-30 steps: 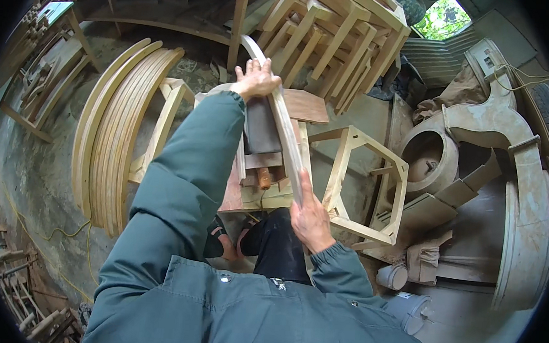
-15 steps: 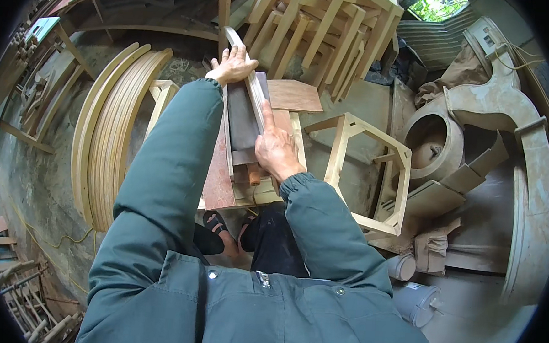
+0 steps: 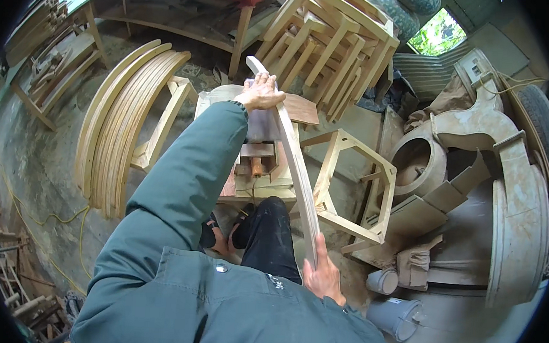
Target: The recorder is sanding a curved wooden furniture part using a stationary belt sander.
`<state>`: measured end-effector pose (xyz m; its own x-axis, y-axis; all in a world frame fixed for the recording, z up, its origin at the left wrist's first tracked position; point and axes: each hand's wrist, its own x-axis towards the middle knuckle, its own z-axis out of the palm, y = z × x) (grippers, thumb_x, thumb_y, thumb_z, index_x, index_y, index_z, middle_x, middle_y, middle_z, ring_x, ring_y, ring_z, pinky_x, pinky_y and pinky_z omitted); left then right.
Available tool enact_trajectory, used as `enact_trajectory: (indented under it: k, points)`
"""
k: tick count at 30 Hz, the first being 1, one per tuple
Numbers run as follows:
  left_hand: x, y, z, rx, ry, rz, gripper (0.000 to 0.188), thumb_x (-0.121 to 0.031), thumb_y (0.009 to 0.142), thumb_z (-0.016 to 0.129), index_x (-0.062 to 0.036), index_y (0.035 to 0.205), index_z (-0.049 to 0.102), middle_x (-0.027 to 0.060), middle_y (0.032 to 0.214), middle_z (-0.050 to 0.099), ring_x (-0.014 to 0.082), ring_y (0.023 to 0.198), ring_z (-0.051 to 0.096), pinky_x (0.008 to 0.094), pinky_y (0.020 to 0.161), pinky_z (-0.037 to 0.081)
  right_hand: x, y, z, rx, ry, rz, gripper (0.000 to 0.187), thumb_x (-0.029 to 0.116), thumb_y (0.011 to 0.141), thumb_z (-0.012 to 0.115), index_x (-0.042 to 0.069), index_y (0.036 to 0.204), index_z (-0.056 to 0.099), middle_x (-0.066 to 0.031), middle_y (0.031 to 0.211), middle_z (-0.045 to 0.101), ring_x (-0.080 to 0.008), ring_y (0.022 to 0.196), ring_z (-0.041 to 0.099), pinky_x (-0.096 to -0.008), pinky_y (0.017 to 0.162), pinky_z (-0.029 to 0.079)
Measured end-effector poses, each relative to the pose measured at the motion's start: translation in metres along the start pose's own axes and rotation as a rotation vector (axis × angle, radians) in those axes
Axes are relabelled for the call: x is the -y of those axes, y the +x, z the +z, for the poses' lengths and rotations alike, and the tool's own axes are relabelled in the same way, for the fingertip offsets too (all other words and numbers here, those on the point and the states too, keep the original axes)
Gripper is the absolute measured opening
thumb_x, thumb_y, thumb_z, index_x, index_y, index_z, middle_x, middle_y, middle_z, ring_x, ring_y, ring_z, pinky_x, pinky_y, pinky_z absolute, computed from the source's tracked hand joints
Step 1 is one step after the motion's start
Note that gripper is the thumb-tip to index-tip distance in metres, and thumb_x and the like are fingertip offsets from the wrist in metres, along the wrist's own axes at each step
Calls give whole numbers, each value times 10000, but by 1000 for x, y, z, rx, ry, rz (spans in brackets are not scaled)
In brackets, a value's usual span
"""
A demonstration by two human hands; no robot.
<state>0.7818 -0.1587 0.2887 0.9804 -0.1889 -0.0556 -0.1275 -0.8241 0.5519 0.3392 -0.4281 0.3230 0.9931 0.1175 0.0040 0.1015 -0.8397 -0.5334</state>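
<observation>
Head view, workshop. Item: curved slat (image 3: 293, 157), pale wood, held lengthwise over a small worktop (image 3: 257, 189). Left hand (image 3: 260, 93) closed on the slat near its far end; right hand (image 3: 323, 276) gripping the near end, close to the body. Beside: open wooden frame (image 3: 352, 182) just right of the worktop; stack of bent wood strips (image 3: 117, 121) on the floor, left; piled stools (image 3: 329, 40) beyond; two grey buckets (image 3: 393, 314) near the right hand.

We see a slat (image 3: 294, 160) of pale, bare, smooth matt wood; left of it, curved strips (image 3: 117, 130) look alike; right of it, buckets (image 3: 394, 314) are dull grey plastic.
</observation>
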Motion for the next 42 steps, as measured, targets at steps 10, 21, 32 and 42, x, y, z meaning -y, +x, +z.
enact_trajectory:
  k: [10,21,32,42]
  points:
    - [-50,-92,-2,-57,-176,31,946,-506,845,526,12,1604,303,250,1701,194,405,1602,113,616,1267,128,-14,-141,-43,-31,-29,23,953,86,883,735,205,1671,211,-298,1153,704,-452,977,737,-467,820,600]
    - [-99,-137,-22,-105,-270,81,913,-512,842,534,125,1486,422,359,1620,290,513,1552,192,639,1246,156,36,-191,-150,23,-108,150,1016,47,810,781,201,1660,246,-243,1056,742,-376,896,767,-429,812,608]
    - [-136,-170,-39,66,-490,70,914,-540,862,504,107,1503,429,349,1589,347,519,1513,265,705,1210,168,166,-189,-319,43,-411,356,966,-32,693,697,73,1597,372,-206,1142,728,-270,976,712,-370,897,552]
    - [-140,-176,39,-567,-834,396,619,-199,857,607,6,1437,544,355,1560,380,507,1491,310,541,1255,254,83,-218,-202,-184,-239,382,853,-17,750,790,8,1535,456,-181,1053,760,-225,941,733,-346,906,559]
